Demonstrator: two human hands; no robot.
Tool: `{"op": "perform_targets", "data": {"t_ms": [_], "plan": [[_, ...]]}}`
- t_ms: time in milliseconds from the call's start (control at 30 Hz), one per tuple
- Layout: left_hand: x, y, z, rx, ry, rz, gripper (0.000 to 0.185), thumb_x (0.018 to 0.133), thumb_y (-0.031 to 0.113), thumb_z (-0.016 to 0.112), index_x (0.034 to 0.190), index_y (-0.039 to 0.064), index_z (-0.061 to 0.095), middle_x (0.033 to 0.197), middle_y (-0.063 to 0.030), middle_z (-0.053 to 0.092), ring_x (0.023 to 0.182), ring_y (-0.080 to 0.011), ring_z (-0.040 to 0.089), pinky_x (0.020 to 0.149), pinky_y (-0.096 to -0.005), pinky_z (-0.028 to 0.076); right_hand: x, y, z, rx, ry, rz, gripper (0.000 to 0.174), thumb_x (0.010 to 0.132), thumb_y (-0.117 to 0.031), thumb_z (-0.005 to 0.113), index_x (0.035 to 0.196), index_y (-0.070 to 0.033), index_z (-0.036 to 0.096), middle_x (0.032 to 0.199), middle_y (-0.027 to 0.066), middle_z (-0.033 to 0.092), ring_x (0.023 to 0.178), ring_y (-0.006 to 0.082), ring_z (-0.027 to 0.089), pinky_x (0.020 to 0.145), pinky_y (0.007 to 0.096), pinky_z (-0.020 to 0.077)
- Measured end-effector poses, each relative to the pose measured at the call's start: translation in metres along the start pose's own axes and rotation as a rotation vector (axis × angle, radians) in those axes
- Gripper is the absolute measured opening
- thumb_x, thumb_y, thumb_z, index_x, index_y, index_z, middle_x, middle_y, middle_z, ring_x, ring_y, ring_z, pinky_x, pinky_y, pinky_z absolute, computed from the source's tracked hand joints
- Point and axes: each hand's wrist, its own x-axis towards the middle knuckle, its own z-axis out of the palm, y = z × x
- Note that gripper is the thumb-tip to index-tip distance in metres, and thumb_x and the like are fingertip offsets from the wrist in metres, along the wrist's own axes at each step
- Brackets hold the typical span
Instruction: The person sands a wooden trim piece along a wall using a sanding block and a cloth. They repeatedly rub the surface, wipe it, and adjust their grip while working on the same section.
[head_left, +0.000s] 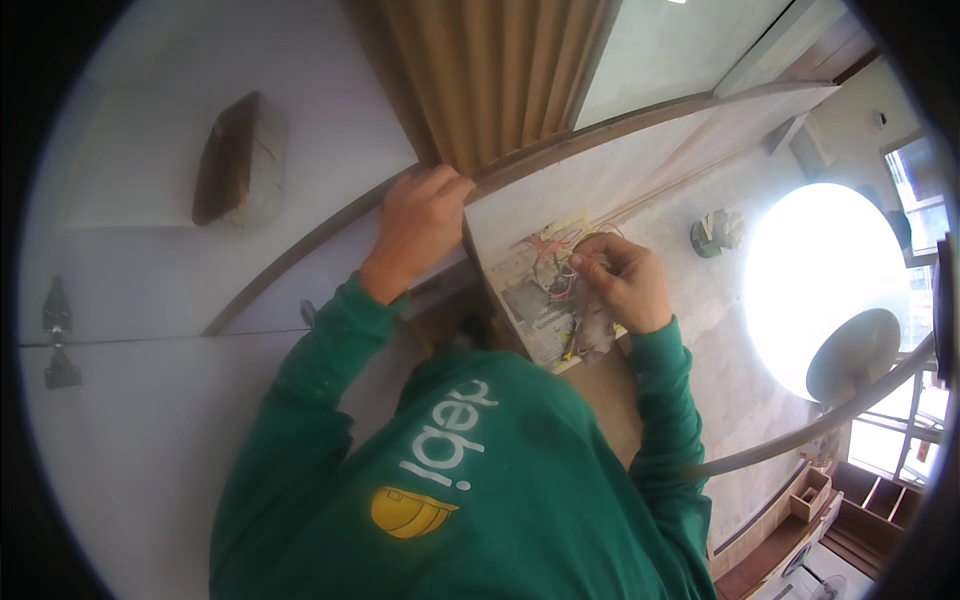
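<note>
My left hand (420, 229) is hooked over the corner of a brown wooden edge (510, 171), with its fingers curled on top. My right hand (626, 277) is lower and to the right, its thumb and forefinger pinched together on a thin wire among loose red and pale wires (553, 247). These wires lie in a littered recess beside a white panel (570, 176). Below them are printed paper (553, 341) and a crumpled translucent plastic bag (595, 330), partly behind my right hand. The wire's far end cannot be made out.
Ribbed brown panelling (495, 75) rises beyond my left hand. A brown-faced block (238, 161) and a metal hinge (56, 319) are on the white surface at left. At right are a bright round light (821, 285), a curved bar (825, 427), a green container (705, 236) and wooden furniture (772, 536).
</note>
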Motion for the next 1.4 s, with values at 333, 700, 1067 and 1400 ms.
{"op": "perform_targets", "data": {"t_ms": [333,700,1067,1400], "plan": [[-0.044,0.049,-0.052,-1.083,0.359,-0.892,0.02,0.091,0.007,0.074,0.108,-0.004,0.071,0.1,-0.0081,0.073,0.089,-0.0124,0.067,0.081,-0.0267,0.052,-0.026,0.029,0.065,0.198,0.012,0.031,0.03,0.092,-0.028,0.079,0.108,-0.003,0.074,0.092,0.0078,0.075,0.088,0.0145,0.069,0.083,0.0309,0.0544],[-0.057,0.067,-0.01,-1.356,0.482,-1.135,0.019,0.088,-0.004,0.073,0.098,0.001,0.058,0.099,-0.0114,0.07,0.093,-0.0163,0.068,0.083,-0.0307,0.057,-0.025,0.024,0.112,0.743,-0.138,-0.17,0.088,0.097,-0.061,0.062,0.15,0.006,0.04,0.143,0.0152,0.054,0.129,0.0235,0.055,0.11,0.0363,0.0411],[-0.088,0.055,0.011,-1.319,0.158,-0.476,0.026,0.088,0.007,0.075,0.107,0.0,0.059,0.117,-0.0172,0.068,0.102,-0.0188,0.066,0.092,-0.0318,0.052,-0.021,-0.008,0.113,0.785,0.208,0.058,0.054,0.105,-0.046,0.054,0.133,0.0,0.055,0.119,0.0122,0.066,0.106,0.0238,0.065,0.092,0.0373,0.0514],[-0.08,0.046,0.006,-2.035,-0.143,-1.01,0.045,0.104,0.027,0.054,0.137,-0.003,0.056,0.132,-0.0102,0.062,0.119,-0.0185,0.061,0.106,-0.0331,0.045,-0.021,-0.038,0.123,0.526,-0.018,0.076,0.034,0.102,-0.018,0.067,0.132,-0.004,0.059,0.125,0.0058,0.063,0.116,0.0134,0.055,0.101,0.031,0.0455]]}}
